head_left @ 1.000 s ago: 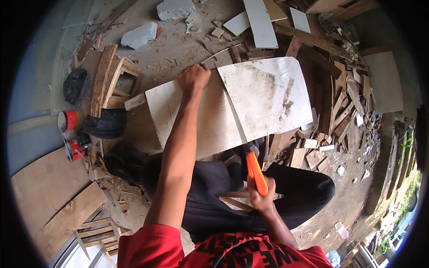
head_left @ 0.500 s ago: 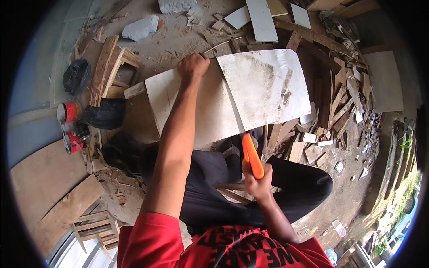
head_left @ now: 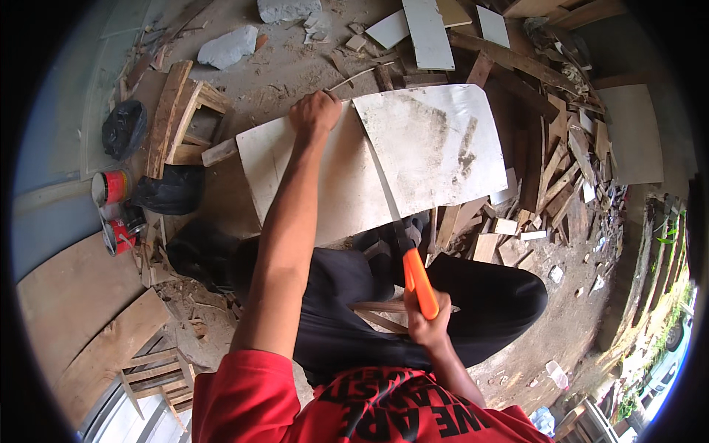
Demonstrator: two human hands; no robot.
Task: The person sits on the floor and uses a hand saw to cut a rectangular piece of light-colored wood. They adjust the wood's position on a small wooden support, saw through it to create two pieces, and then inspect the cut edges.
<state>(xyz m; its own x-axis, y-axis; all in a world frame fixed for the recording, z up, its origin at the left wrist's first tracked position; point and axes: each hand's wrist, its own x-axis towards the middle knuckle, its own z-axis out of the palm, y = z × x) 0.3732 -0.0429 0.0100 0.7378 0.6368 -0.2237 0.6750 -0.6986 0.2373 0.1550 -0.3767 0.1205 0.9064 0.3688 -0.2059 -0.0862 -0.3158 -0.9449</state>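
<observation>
Right now, the right hand (head_left: 428, 317) has its fingers wrapped, pressed together, around the orange handle (head_left: 420, 284) of a saw, just off the near edge of a white board (head_left: 436, 148). The left hand (head_left: 316, 112) is at the far edge of the board, fingers curled in like a fist; their tips are hidden, so I cannot tell whether they pinch the edge.

From the handle, the saw's narrow blade (head_left: 402, 235) slants up to the board's near edge and on along a slit that reaches the far edge. Whether the slit parts the board all the way through, I cannot tell. Dark smudges mark the board to the right of the slit.

On the near side of the board are the person's black trousers (head_left: 487, 295), bent at the knees, and then a red shirt (head_left: 247, 391). Left of the board stand a wooden frame (head_left: 210, 98) and two red cans (head_left: 111, 187), with a black bag (head_left: 171, 189) between the cans and the board. Right of it lies a heap of wood scraps (head_left: 563, 181). Beyond it rest a pale chunk of rubble (head_left: 227, 49) and a white panel (head_left: 428, 37).
</observation>
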